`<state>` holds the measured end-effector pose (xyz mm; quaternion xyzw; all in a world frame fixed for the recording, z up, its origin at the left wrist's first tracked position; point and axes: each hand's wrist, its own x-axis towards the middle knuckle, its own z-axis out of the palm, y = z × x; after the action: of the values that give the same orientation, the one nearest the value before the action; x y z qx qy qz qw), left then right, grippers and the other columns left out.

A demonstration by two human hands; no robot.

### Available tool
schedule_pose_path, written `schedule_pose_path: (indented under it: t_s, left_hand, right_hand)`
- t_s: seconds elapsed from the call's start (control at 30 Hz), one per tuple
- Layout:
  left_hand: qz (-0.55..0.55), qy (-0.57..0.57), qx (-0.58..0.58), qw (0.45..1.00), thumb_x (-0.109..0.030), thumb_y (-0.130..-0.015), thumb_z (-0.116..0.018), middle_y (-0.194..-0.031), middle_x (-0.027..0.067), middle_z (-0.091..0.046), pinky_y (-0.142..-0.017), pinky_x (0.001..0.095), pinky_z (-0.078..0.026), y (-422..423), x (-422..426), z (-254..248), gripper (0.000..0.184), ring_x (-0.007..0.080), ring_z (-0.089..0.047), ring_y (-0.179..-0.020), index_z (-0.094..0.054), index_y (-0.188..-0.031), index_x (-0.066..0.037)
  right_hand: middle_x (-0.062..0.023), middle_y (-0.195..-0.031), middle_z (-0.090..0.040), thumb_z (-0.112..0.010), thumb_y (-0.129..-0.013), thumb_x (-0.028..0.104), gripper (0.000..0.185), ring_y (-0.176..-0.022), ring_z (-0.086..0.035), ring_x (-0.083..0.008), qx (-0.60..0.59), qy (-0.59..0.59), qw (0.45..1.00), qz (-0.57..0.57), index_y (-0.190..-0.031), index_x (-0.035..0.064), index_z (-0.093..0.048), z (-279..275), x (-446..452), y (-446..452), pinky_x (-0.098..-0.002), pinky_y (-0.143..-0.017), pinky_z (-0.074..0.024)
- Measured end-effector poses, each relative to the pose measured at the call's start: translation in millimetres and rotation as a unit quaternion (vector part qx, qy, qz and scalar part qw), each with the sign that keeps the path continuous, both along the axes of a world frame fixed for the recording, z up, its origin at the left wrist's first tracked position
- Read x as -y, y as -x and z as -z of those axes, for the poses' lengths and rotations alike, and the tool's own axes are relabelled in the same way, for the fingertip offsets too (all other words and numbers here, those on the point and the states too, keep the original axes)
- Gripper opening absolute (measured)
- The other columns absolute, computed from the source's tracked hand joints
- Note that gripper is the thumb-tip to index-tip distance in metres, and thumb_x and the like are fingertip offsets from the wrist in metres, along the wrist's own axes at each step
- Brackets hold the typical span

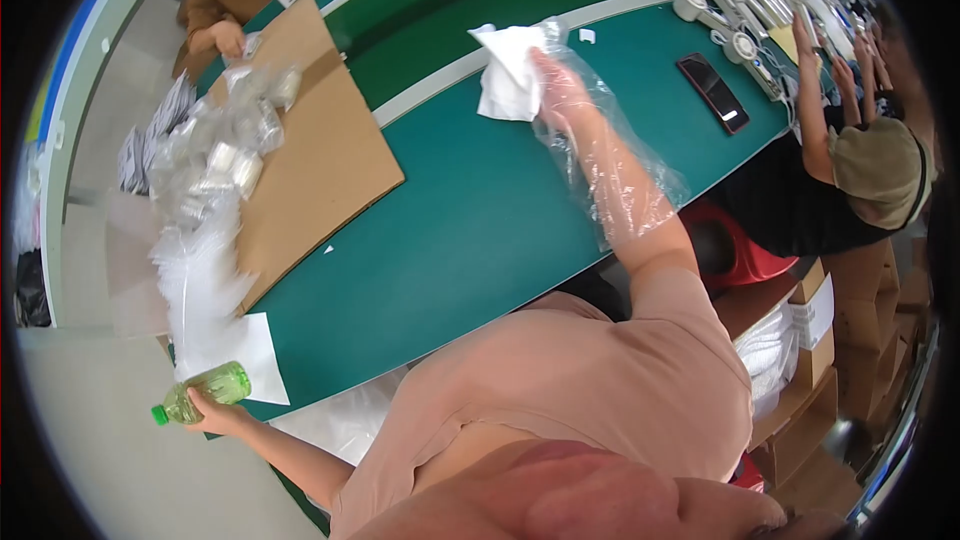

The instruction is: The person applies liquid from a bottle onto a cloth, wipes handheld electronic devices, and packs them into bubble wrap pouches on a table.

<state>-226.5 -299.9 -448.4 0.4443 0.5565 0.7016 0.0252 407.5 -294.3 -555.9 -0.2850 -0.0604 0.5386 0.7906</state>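
Note:
In my left hand [205,412], at the table's near left corner, is a clear bottle [222,383] with a green cap and a green tint, tilted on its side. Its cap end points left. My right hand [562,90] is stretched out over the green table [440,210], fingers closed on a white cloth [508,75]. A loose transparent plastic sleeve [630,190] covers that hand and forearm. Beside the bottle lies a white sheet [262,360], partly under a stack of thin clear plastic bags [195,280].
A large cardboard sheet [310,140] lies left, with bagged parts [235,165] along its edge. At right are a phone [713,92] and white handheld devices [740,45]. Co-workers' hands [228,38] show top left and at right. A red stool [735,250] stands below the table edge.

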Motion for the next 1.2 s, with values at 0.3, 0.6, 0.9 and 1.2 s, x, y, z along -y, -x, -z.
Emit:
schedule_pose_path:
  t_s: [0.3, 0.6, 0.9, 1.2]
  left_hand:
    - [0.681, 0.327, 0.235, 0.612, -0.037, -0.081, -0.047, -0.105, 0.0172, -0.054, -0.081, 0.0425, -0.047, -266.2, -10.8, 47.8, 0.051, 0.0294, -0.056, -0.093, -0.046, -0.115, 0.002]
    - [0.713, 0.461, 0.391, 0.356, -0.047, -0.086, -0.04, -0.09, 0.0197, -0.059, -0.064, 0.0391, -0.053, -455.5, 8.1, 98.3, 0.051, 0.0294, -0.061, -0.074, -0.051, -0.105, 0.0]
    - [0.716, 0.415, 0.377, 0.415, -0.047, -0.088, -0.037, -0.084, 0.0177, -0.057, -0.061, 0.0386, -0.052, -451.4, 26.1, 101.5, 0.051, 0.0278, -0.06, -0.071, -0.05, -0.104, -0.001]
    - [0.737, 0.383, 0.385, 0.401, -0.046, -0.089, -0.035, -0.088, 0.0193, -0.055, -0.062, 0.04, -0.051, -446.9, 26.0, 110.1, 0.052, 0.0294, -0.058, -0.073, -0.048, -0.111, -0.001]
  right_hand:
    - [-0.0094, -0.099, -0.061, -0.063, -0.082, 0.023, 0.036, -0.085, -0.06, -0.0205, -0.015, -0.07, 0.995, -0.064, -0.109, 0.0014, -0.054, -3.6, 1.3, 22.8, -0.0338, -0.076, -0.0491]
    - [-0.0127, -0.1, -0.057, -0.052, -0.088, 0.027, 0.035, -0.087, -0.054, -0.021, 0.097, 0.092, 0.983, -0.124, -0.106, -0.0032, -0.054, 5.0, -6.6, 29.2, -0.0356, -0.077, -0.0441]
    - [-0.0136, -0.092, -0.058, -0.048, -0.091, 0.024, 0.032, -0.08, -0.053, -0.0206, 0.182, 0.025, 0.975, -0.128, -0.101, -0.0052, -0.056, -1.9, -3.8, 43.5, -0.0367, -0.073, -0.0438]
    - [-0.0129, -0.089, -0.059, -0.049, -0.091, 0.023, 0.031, -0.076, -0.054, -0.0196, 0.18, -0.027, 0.972, -0.146, -0.099, -0.0054, -0.056, 6.4, -8.8, 44.8, -0.0365, -0.07, -0.0447]
